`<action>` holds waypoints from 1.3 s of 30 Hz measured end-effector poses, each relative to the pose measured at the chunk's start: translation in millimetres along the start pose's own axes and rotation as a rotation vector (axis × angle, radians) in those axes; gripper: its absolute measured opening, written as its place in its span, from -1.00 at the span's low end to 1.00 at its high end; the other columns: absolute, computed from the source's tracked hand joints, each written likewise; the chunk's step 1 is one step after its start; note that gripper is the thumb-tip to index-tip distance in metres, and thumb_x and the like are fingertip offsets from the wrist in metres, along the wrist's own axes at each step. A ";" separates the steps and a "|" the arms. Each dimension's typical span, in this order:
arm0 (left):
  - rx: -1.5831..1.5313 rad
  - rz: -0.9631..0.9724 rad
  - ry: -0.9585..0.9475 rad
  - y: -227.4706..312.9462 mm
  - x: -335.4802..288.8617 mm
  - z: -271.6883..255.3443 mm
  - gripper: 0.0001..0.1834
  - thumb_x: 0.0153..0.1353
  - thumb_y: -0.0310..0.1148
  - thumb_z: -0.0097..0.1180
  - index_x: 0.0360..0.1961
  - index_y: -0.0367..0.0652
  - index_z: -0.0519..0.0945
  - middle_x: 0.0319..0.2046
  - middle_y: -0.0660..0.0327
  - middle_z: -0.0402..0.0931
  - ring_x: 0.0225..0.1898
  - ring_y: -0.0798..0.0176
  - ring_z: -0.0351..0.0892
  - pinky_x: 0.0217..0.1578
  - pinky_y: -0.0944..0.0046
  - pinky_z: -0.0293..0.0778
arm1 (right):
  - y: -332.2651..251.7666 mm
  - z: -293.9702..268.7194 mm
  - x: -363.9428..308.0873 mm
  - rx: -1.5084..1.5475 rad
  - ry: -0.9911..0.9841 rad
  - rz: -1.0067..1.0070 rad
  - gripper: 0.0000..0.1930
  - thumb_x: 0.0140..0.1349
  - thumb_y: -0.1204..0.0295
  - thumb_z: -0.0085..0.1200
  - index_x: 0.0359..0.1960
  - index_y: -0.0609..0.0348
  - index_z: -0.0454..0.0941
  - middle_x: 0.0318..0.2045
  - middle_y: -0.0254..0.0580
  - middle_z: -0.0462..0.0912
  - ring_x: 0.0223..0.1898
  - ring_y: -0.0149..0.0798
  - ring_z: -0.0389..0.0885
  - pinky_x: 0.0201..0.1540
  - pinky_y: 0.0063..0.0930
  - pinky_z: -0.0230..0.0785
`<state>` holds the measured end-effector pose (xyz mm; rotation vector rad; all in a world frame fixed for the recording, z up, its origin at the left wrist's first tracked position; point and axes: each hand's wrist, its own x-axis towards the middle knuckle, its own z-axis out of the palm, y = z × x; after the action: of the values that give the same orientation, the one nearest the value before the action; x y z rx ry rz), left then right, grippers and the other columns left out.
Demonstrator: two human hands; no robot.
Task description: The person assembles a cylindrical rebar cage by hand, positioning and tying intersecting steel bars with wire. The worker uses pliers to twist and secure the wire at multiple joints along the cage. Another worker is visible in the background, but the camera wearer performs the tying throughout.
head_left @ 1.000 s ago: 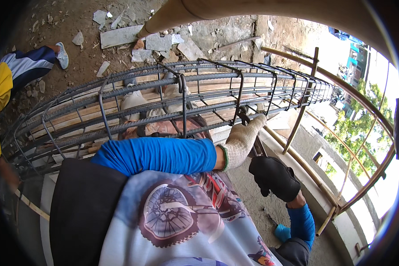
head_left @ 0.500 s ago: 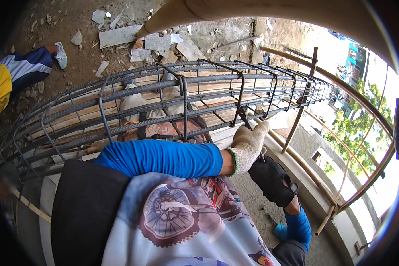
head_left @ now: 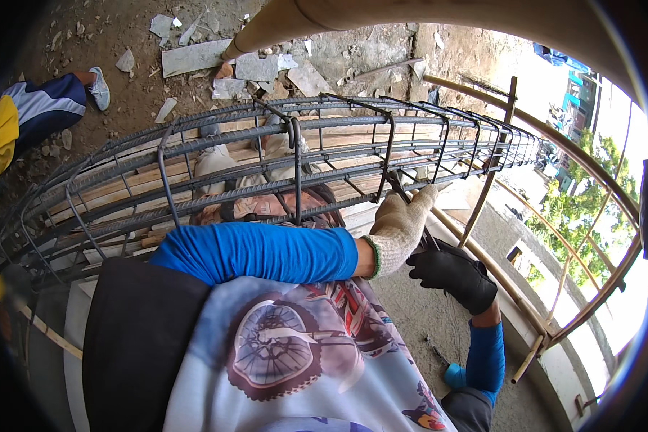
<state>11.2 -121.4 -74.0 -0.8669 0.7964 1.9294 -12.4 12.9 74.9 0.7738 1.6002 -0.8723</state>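
A long cage of steel reinforcing bars with square stirrups stretches across in front of me. My left hand, in a cream knitted glove with a green cuff, is closed at the cage's near edge beside a stirrup. It grips a slim dark metal tool, mostly hidden by the glove. Thin metal ends stick out below that palm. Against these ends my right hand, in a black glove, is closed with bent fingers. What exactly it pinches is too small to make out.
Bamboo poles and a thick overhead pole frame the right and top. Broken slabs litter the dirt beyond. At the left stands another person in dark blue and yellow. Legs and reddish cloth show through the bars.
My right hand has moved up and turned, bringing its fingers to the thin metal ends under the left glove. My left hand has tilted slightly and shifted a little to the left.
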 end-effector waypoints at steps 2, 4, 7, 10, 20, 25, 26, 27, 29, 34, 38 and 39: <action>-0.116 0.026 0.020 3.9 -4.0 -0.1 -0.32 0.30 0.32 0.20 -0.23 -0.22 0.60 -0.36 0.14 0.62 -0.32 0.22 0.64 -0.23 0.15 0.55 | 0.8 -7.9 5.5 -0.214 0.029 -0.023 -0.46 0.52 0.38 0.06 0.45 0.29 0.28 -0.04 -0.11 0.72 -0.11 -0.28 0.76 -0.14 -0.43 0.68; -0.134 0.034 0.054 7.9 -10.1 -0.5 -0.38 0.30 0.29 0.23 -0.37 -0.15 0.64 -0.46 0.26 0.60 -0.40 0.30 0.60 -0.29 0.20 0.53 | -0.2 -9.9 5.7 -0.481 0.061 0.030 -0.46 0.52 0.36 0.07 0.45 0.27 0.29 0.02 -0.11 0.71 -0.09 -0.30 0.75 -0.09 -0.46 0.67; -0.048 0.026 0.068 12.6 -15.6 -0.6 -0.37 0.29 0.30 0.25 -0.35 -0.16 0.65 -0.45 0.27 0.61 -0.39 0.32 0.62 -0.28 0.23 0.54 | -7.4 -7.0 -2.1 -0.639 0.086 0.024 -0.45 0.52 0.33 0.07 0.46 0.24 0.30 0.10 -0.10 0.69 -0.03 -0.31 0.73 -0.02 -0.47 0.64; -0.165 0.078 -0.082 8.5 -14.2 -11.2 -0.21 0.23 0.38 0.27 -0.16 -0.31 0.59 -0.38 0.11 0.63 -0.39 0.20 0.68 -0.37 0.19 0.60 | -22.5 -8.1 -8.4 -0.235 -0.012 -0.001 -0.44 0.54 0.35 0.05 0.50 0.21 0.25 0.16 -0.11 0.67 0.08 -0.27 0.70 0.05 -0.43 0.62; -0.132 0.008 -0.258 -9.7 -5.8 -23.1 -0.20 0.18 0.40 0.29 -0.30 -0.31 0.58 -0.47 0.15 0.58 -0.55 0.27 0.65 -0.60 0.29 0.60 | -61.7 -35.9 7.7 -0.267 -0.122 0.299 -0.45 0.62 0.23 -0.09 0.54 0.10 0.22 0.23 -0.08 0.64 0.05 -0.16 0.73 0.03 -0.28 0.65; -0.027 -0.024 -0.283 -12.8 -8.9 -19.3 -0.19 0.17 0.43 0.26 -0.39 -0.30 0.61 -0.56 0.15 0.60 -0.56 0.26 0.69 -0.55 0.29 0.66 | -46.7 -30.5 -6.9 -0.134 -0.135 0.240 -0.44 0.60 0.18 -0.04 0.53 0.08 0.25 0.21 -0.05 0.65 0.05 -0.13 0.74 0.01 -0.27 0.66; -0.004 -0.033 -0.279 -13.0 -8.5 -19.6 -0.16 0.15 0.46 0.26 -0.39 -0.31 0.61 -0.51 0.11 0.63 -0.54 0.25 0.71 -0.53 0.28 0.68 | -43.9 -29.3 -7.6 -0.106 -0.141 0.213 -0.43 0.59 0.18 -0.03 0.53 0.09 0.25 0.20 -0.04 0.66 0.03 -0.12 0.75 -0.01 -0.27 0.67; 0.009 -0.050 -0.281 -13.0 -8.3 -19.8 -0.15 0.14 0.48 0.26 -0.37 -0.31 0.61 -0.50 0.10 0.63 -0.54 0.24 0.71 -0.53 0.28 0.68 | -41.2 -27.6 -7.8 -0.106 -0.119 0.212 -0.42 0.58 0.17 -0.02 0.53 0.10 0.25 0.19 -0.04 0.67 0.01 -0.12 0.76 -0.03 -0.27 0.68; 0.030 -0.089 -0.279 -13.5 -8.0 -21.2 -0.12 0.12 0.50 0.25 -0.35 -0.32 0.62 -0.48 0.09 0.64 -0.54 0.22 0.71 -0.53 0.28 0.68 | -36.3 -24.4 -6.9 -0.102 -0.101 0.189 -0.40 0.57 0.17 0.01 0.53 0.13 0.24 0.17 -0.02 0.68 -0.02 -0.11 0.77 -0.08 -0.27 0.71; -0.088 -0.098 -0.321 -14.2 -7.8 -22.2 0.03 0.05 0.60 0.21 -0.16 -0.39 0.62 -0.41 0.11 0.59 -0.40 0.18 0.71 -0.49 0.22 0.70 | -30.4 -19.5 -10.0 -0.085 -0.060 0.195 -0.39 0.54 0.21 0.04 0.53 0.16 0.23 0.09 -0.02 0.71 -0.15 -0.14 0.80 -0.26 -0.31 0.73; -0.221 -0.194 -0.381 -17.8 -7.5 -13.5 0.05 0.02 0.64 0.18 -0.10 -0.32 0.63 -0.40 0.14 0.61 -0.37 0.20 0.72 -0.44 0.18 0.71 | -29.9 -18.7 -23.8 -0.136 -0.043 0.202 -0.37 0.54 0.26 0.04 0.55 0.19 0.19 0.16 -0.05 0.69 -0.06 -0.15 0.78 -0.18 -0.32 0.72; -0.238 -0.211 -0.413 -18.9 -6.6 -11.6 0.03 0.04 0.63 0.19 -0.07 -0.30 0.63 -0.38 0.17 0.62 -0.36 0.23 0.72 -0.43 0.19 0.72 | -29.9 -18.3 -27.2 -0.148 -0.036 0.201 -0.37 0.54 0.25 0.04 0.55 0.20 0.19 0.16 -0.05 0.69 -0.05 -0.16 0.77 -0.17 -0.33 0.72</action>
<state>33.5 -125.2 -78.9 -0.6259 0.2256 1.9442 -41.9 12.2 108.0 0.7935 1.5074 -0.6140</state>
